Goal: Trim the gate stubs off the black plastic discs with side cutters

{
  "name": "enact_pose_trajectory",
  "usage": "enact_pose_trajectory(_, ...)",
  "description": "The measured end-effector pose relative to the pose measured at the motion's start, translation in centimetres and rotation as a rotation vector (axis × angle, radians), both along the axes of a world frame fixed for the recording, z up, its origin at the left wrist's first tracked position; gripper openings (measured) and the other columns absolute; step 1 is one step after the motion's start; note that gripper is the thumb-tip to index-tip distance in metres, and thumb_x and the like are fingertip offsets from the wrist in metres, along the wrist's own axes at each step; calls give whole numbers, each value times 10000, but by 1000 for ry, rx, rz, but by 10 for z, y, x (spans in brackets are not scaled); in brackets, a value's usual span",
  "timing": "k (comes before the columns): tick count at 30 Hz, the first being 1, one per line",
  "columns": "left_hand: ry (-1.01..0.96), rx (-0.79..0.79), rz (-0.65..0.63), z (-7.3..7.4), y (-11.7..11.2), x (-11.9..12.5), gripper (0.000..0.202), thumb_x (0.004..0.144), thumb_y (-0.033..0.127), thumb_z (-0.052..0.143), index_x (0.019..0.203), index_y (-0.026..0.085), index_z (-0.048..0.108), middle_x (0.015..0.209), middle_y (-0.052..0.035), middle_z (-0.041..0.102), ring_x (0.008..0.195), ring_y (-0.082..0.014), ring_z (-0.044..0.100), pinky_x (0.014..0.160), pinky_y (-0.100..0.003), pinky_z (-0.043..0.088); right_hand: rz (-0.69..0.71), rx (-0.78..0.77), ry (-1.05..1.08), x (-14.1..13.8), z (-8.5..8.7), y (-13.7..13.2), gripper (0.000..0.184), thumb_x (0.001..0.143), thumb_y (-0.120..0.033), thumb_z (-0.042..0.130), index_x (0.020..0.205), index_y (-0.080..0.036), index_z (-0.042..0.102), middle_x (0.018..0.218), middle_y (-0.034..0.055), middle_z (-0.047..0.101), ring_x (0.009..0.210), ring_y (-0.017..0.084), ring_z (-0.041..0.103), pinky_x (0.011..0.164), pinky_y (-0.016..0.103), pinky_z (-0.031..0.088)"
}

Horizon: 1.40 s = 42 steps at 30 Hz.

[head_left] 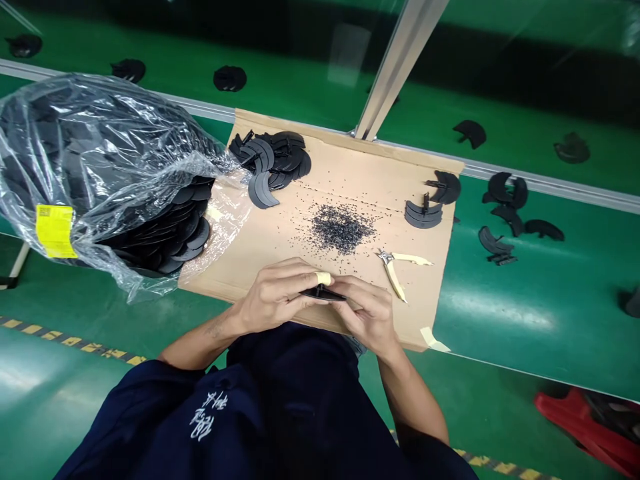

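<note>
Both my hands hold one curved black plastic part [325, 294] close to my body, over the front edge of a cardboard sheet [395, 173]. My left hand [277, 293] grips its left end, with yellow tape wrapped round one fingertip. On the other end, the fingers of my right hand [367, 310] are closed. Beyond the hands lies a heap of small black plastic bits [343, 228]. To its right, side cutters [395, 263] with cream handles rest on the cardboard, their handles spread and no hand on them.
A clear plastic bag [100, 147] full of black parts takes up the left side. A pile of similar parts [280, 157] lies at the cardboard's back left. More parts [424, 212] sit at the right and on the green tabletop [525, 287]. A metal post [395, 60] rises behind.
</note>
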<state>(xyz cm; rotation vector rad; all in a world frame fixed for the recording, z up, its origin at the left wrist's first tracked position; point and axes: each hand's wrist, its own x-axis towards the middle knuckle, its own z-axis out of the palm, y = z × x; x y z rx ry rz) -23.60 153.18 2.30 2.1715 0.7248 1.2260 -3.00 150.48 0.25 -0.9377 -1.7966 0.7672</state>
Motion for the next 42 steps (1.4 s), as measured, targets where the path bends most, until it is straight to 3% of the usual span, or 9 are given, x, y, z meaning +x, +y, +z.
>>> enact_pose_trajectory(7,-37,-38,7,-2,-2,2,250,943,333,743,1155,200,747,920,-80,784,824,-182,716,747,-318,595,29,-69,131,-3,-4,0,127,953,-255,715,1042,-254,806,989,67,815,866,219,788,785,333,658)
enact_pose_trajectory(12,-166,-488,-193,1,2,-5,634,996,691,425,1131,187,785,1028,-151,773,991,-254,727,896,-425,602,79,-219,323,-4,-7,1,101,931,-330,754,976,-256,806,960,53,824,868,219,791,802,337,648)
enact_pose_trajectory(17,-208,-739,-205,-2,5,-6,303,900,480,770,917,178,790,885,-83,745,799,-178,703,723,-296,574,114,-330,269,-4,-5,3,225,918,-458,756,996,-251,797,959,57,808,875,215,764,829,360,631)
enact_pose_trajectory(21,-238,-730,-196,-2,5,-3,263,911,428,772,904,165,786,875,-78,745,787,-161,698,730,-276,573,0,-228,270,-1,2,4,261,881,-465,796,1037,-256,787,1094,90,770,1020,249,721,933,435,604)
enact_pose_trajectory(28,-153,-750,-239,5,8,-3,217,888,368,801,880,151,796,789,-53,708,734,-136,652,712,-244,546,94,-129,216,6,4,7,96,932,-313,757,907,-223,775,1026,75,742,900,199,715,808,380,630)
enact_pose_trajectory(33,-272,-855,-235,-6,6,1,434,942,580,669,949,168,806,919,-93,766,855,-183,726,795,-270,582,-204,191,155,-5,-9,0,56,924,-255,758,975,-241,778,966,73,713,824,201,706,669,349,619)
enact_pose_trajectory(36,-380,-883,-226,-19,2,7,497,894,647,689,1044,186,801,997,-94,794,937,-207,760,886,-286,604,-303,284,74,-5,-13,-3,127,938,-241,736,1062,-250,764,997,81,714,863,218,710,697,371,626)
enact_pose_trajectory(39,-359,-897,-95,-29,-1,9,326,796,415,885,1025,199,801,1001,-61,810,928,-191,772,866,-247,610,-231,226,-147,16,-13,-2,324,933,-353,750,1240,-258,713,1154,114,711,1049,275,698,872,469,622)
enact_pose_trajectory(42,-341,-944,30,-36,-1,5,270,828,384,859,1001,184,806,1001,-63,813,908,-178,764,818,-223,608,-310,117,-460,56,-19,1,632,905,-500,750,1454,-244,573,1377,179,613,1295,377,582,1049,623,526)
